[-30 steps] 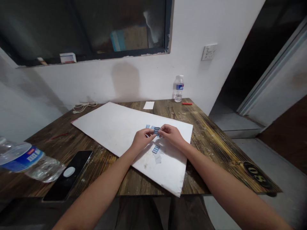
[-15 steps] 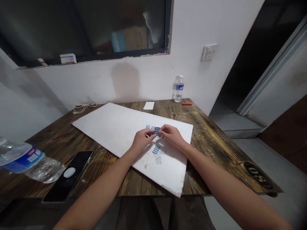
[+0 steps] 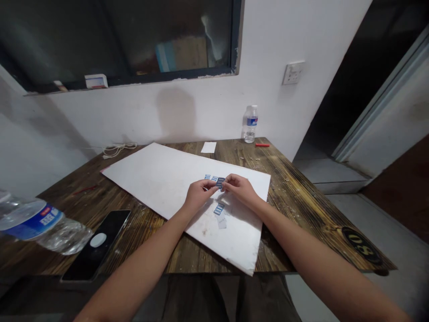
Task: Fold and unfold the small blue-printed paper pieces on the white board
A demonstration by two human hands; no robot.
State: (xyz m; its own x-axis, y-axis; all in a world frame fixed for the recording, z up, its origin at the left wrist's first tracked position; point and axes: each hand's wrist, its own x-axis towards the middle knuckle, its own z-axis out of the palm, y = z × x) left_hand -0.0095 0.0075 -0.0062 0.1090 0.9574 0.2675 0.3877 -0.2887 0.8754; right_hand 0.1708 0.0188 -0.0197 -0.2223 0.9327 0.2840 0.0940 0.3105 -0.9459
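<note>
Between my left hand [image 3: 200, 195] and my right hand [image 3: 240, 188] is a small dark blue striped piece [image 3: 220, 182], pinched at its two sides by thumbs and fingers just above a white board [image 3: 147, 174]. Its exact kind is too small to make out. Beyond my left fingertips lie similar blue-and-white striped pieces [image 3: 208, 177] on the board. Nearer to me, another striped piece [image 3: 219, 209] rests partly by a small white paper slip [image 3: 221, 221] with faint print.
On the wooden table [image 3: 295, 214] a large bottle [image 3: 43, 223] lies at left beside a phone [image 3: 97, 250] with a round white cap [image 3: 98, 240]. Farther back are a white cable [image 3: 119, 150], a paper [image 3: 208, 147], an upright bottle [image 3: 250, 125] and a red pen [image 3: 262, 145].
The striped piece between my fingers is tilted slightly differently. Both hands stay almost in place; the whole view has shifted a little.
</note>
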